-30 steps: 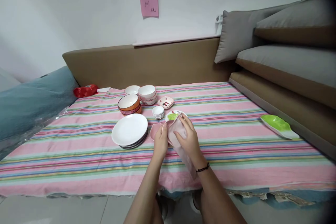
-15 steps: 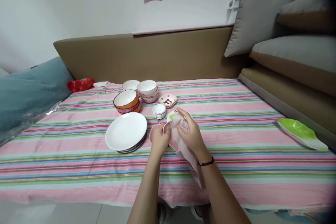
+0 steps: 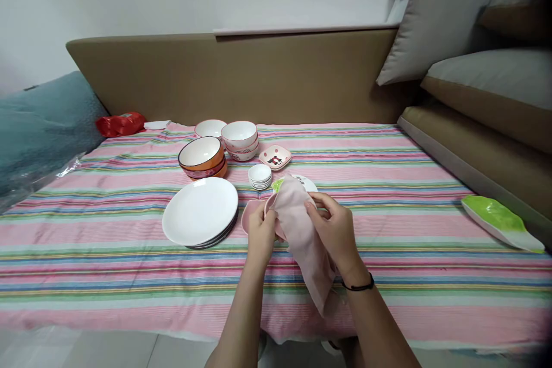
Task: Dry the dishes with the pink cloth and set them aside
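Note:
My left hand [image 3: 261, 233] is closed around the edge of a pink dish [image 3: 269, 204], thumb on the near side. A pale pink cloth [image 3: 297, 218] drapes over the dish and covers most of it. My right hand [image 3: 334, 227] pinches that cloth at its right side, and its lower end hangs down toward the front. Behind the left hand lies another pink dish [image 3: 247, 215], partly hidden. Just beyond the cloth, a white plate with a printed pattern [image 3: 308, 183] and a bit of green show.
On the striped tablecloth [image 3: 401, 218] stand stacked white plates [image 3: 200, 210], small white bowls [image 3: 259, 173], orange bowls [image 3: 202, 155], white bowls [image 3: 240, 135] and a square pink dish [image 3: 275, 155]. A green leaf-shaped dish [image 3: 495, 218] lies far right, near the cushions [image 3: 487, 77].
My right hand has shifted right and down, off the dish's middle, and the cloth is now spread flatter over the dish. The view has tilted slightly downward.

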Demonstrator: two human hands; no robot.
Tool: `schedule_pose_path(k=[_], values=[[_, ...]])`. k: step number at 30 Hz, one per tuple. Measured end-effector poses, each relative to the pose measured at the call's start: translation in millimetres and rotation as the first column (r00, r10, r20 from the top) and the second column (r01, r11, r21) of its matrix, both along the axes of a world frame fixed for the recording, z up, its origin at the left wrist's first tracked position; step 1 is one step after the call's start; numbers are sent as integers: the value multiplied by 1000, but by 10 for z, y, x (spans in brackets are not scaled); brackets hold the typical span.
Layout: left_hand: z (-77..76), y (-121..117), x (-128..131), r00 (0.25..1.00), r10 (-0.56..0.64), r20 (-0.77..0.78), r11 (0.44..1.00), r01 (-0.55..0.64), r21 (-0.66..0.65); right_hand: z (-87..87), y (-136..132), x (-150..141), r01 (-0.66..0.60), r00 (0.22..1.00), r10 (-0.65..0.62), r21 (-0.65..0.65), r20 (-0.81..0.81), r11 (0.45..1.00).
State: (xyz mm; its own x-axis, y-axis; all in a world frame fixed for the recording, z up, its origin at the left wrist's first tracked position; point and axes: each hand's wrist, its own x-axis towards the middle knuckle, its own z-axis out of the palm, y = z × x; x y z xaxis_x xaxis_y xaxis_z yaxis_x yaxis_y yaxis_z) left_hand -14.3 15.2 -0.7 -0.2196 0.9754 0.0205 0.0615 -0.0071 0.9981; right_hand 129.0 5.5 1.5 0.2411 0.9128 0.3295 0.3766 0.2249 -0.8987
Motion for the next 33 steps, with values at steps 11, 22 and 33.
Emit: schedule_pose_path(k=[11,22,33], values=[[7,10,20,987,-155,-44,988,155,-4,-70,-49,-15,-25,993,42,-152,107,988],[-68,-6,71,993,-110,-37,994,110,-7,-155,16,70,-46,987,65,-130,150,990],[-44,-15,180,978,98,-184,981,-64,183,-78,-32,-48,-32,998,48,-369,34,929]])
